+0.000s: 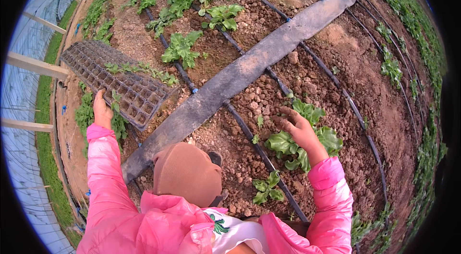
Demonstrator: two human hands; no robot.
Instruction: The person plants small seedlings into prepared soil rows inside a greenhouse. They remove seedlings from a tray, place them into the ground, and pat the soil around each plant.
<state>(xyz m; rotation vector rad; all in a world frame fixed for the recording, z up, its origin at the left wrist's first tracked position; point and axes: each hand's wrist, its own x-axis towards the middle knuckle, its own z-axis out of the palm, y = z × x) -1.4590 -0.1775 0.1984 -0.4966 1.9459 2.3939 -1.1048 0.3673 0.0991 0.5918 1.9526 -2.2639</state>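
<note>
My left hand [102, 110] grips the near long edge of a dark plastic seedling tray [126, 90], its fingers partly hidden by the rim. A row of small green seedlings [142, 69] crosses the tray, and another seedling [115, 100] stands beside my hand; many other cells show no plant. On the right, my soil-marked right hand [298, 128] hovers with fingers apart over leafy lettuce plants [282, 143] and clumpy brown soil [248, 128]. Nothing shows in its fingers. Two tiny seedlings [260, 121] stand in the soil to its left.
A wide flat grey hose [248, 67] runs diagonally across the bed. Thin black drip lines [252, 131] branch from it. More lettuces [182, 49] grow beyond. Wooden posts [37, 65] and plastic sheeting [21, 95] line the left side. My bent knee [187, 175] is below.
</note>
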